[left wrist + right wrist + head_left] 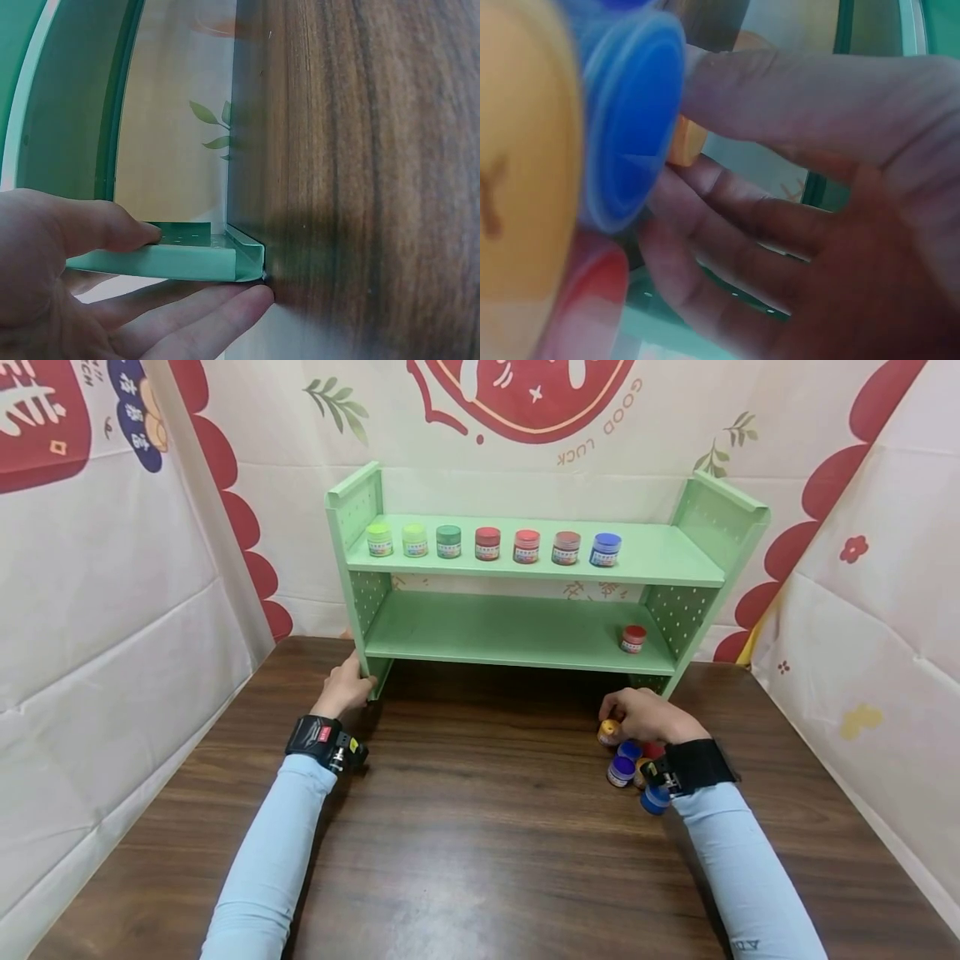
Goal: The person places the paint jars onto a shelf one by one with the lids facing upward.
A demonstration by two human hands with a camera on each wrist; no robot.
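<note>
My left hand (345, 687) grips the lower left leg of a light green two-tier shelf (517, 625). In the left wrist view, the thumb lies on one face of the green panel (172, 261) and the fingers on the other. On the right, my right hand (647, 714) pinches a small orange-yellow jar (607, 733) between thumb and fingers, low over the table. That jar (688, 142) is mostly hidden behind a blue-lidded jar (634, 124) in the right wrist view. Beside the hand cluster a purple-blue jar (621, 771), a blue jar (656, 800) and several others, partly covered by the wrist.
Several jars line the upper tier, from a lime green jar (379, 539) at left to a blue jar (605, 550). One red jar (633, 639) stands at the lower tier's right end. Under everything is a brown wooden table (465, 827); a printed cloth (525, 493) hangs behind.
</note>
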